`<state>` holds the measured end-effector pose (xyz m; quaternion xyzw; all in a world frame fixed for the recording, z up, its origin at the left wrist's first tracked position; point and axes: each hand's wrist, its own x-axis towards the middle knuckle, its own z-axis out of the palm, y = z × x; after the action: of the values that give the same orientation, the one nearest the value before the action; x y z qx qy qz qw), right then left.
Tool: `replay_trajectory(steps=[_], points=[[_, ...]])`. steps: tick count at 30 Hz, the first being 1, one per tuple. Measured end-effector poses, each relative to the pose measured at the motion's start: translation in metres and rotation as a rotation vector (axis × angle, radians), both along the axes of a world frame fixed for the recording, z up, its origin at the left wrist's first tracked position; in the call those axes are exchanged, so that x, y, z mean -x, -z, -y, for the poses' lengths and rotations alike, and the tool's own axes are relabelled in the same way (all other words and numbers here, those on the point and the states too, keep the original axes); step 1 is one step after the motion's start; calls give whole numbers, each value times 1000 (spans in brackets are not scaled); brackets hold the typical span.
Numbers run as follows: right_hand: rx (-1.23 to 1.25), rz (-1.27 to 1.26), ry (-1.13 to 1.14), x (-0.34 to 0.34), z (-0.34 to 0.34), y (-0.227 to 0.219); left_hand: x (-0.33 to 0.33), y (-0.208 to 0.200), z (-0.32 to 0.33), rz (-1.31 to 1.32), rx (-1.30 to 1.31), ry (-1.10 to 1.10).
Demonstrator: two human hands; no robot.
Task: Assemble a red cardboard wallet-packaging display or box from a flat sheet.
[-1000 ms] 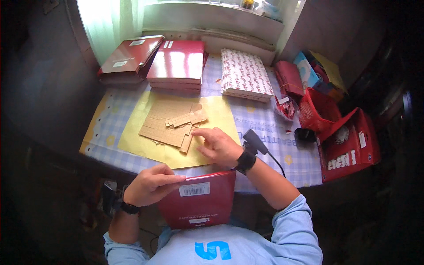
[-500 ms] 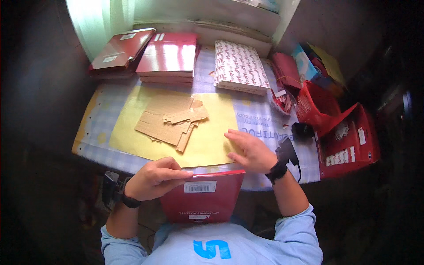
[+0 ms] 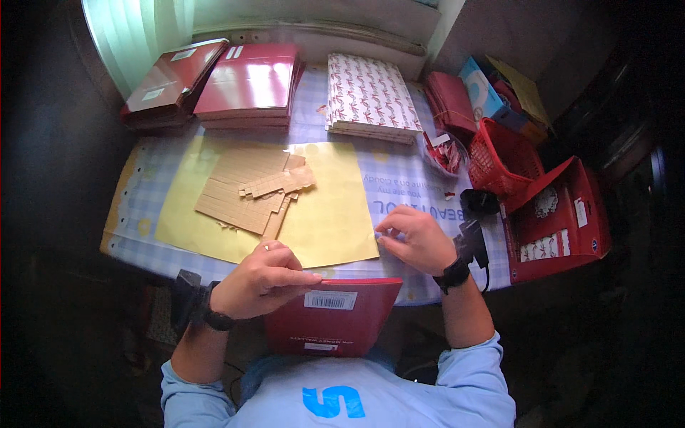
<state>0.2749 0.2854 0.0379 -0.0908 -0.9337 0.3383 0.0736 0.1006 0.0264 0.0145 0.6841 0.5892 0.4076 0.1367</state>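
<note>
A flat red cardboard box (image 3: 325, 321) with white labels leans upright between my lap and the table's near edge. My left hand (image 3: 260, 280) pinches its top edge near the left corner. Just beyond the right edge of the yellow sheet (image 3: 335, 235), my right hand (image 3: 419, 241) hovers with bent fingers, thumb and forefinger apart, and nothing visible between them. On that sheet lies a pile of tan sticky pads (image 3: 239, 189), scored into small squares, with several loose strips on top.
Stacks of red boxes (image 3: 246, 82) stand at the back left, beside a stack of white patterned boxes (image 3: 372, 93). At the right are a red basket (image 3: 499, 160), a tub of small red pieces (image 3: 446, 153), a black device (image 3: 479, 203) and an opened red box (image 3: 596, 214).
The view has shifted, so the table's things sit farther left. My right hand has drawn back rightward off the yellow sheet, its fingers more bent. My left hand keeps hold of the red box.
</note>
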Motion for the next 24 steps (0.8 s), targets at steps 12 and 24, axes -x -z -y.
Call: replay_trajectory(steps=[12,24], points=[[-87,-69,-195,11,19,6,1,11,-3,251,131,17],[-61,-34,-205,12,14,5,0,9,-3,267,132,2]])
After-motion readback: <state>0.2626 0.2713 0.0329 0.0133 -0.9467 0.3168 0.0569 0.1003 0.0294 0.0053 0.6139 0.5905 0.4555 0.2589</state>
